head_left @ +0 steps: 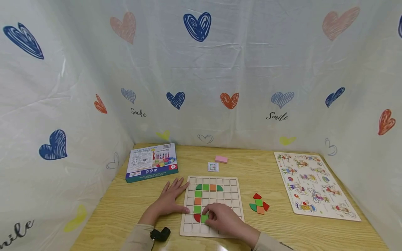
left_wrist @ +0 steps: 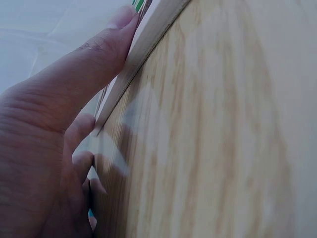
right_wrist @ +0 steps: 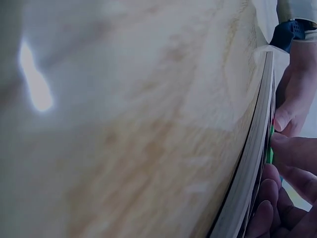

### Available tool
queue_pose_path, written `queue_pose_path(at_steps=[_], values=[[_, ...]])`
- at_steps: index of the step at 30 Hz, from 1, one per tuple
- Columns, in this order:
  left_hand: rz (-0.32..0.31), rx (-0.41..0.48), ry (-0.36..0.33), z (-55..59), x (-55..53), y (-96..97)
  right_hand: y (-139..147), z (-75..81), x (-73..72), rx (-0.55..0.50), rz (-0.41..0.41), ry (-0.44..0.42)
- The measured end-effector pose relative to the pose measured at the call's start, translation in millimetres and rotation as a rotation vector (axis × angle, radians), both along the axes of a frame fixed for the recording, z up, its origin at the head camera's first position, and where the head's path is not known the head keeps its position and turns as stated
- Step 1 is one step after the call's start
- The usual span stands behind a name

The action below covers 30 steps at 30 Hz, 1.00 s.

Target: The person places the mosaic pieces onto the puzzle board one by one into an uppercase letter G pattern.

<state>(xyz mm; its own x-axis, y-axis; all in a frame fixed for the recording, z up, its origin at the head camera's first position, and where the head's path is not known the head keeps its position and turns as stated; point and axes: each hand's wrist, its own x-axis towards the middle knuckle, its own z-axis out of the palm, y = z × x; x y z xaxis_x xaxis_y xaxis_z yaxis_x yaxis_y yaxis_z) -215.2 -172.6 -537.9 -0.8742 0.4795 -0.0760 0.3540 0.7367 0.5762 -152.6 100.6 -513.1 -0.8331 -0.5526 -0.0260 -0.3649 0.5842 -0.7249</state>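
A wooden grid board lies on the table, with green, orange and red tiles forming a C-like outline in its cells. My right hand pinches a green square tile between thumb and index finger, down at a lower cell. Just left of that tile sits a red quarter-round tile. My left hand lies spread at the board's left side, thumb over the edge. In the left wrist view, the thumb rests on the board's rim. The green tile shows only as a thin strip in the right wrist view.
Several loose tiles lie right of the board. Behind it are a small pattern card and a pink block. A flat box stands back left; a picture puzzle board lies at right. A patterned curtain encloses the table.
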Motion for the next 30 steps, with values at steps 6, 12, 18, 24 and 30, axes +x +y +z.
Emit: queue_pose_path(at_steps=[6, 12, 18, 24, 30], values=[[-0.003, 0.0, -0.002, -0.2, -0.7, -0.3, 0, -2.1, -0.7, 0.028, -0.007, 0.032], [-0.006, -0.002, 0.001, -0.6, -1.1, -0.9, 0, -1.7, -1.1, 0.029, -0.006, 0.041], [-0.003, -0.001, -0.001, -0.9, -1.0, -0.1, 8, -0.5, -2.2, 0.0, -0.013, 0.024], [-0.001, 0.004, -0.011, 0.1, -0.2, -0.3, 28, 0.4, -5.2, -0.028, -0.056, 0.025], [-0.003, 0.005, -0.017, 1.3, 0.3, -0.2, 60, -1.4, -8.5, -0.035, -0.13, 0.062]])
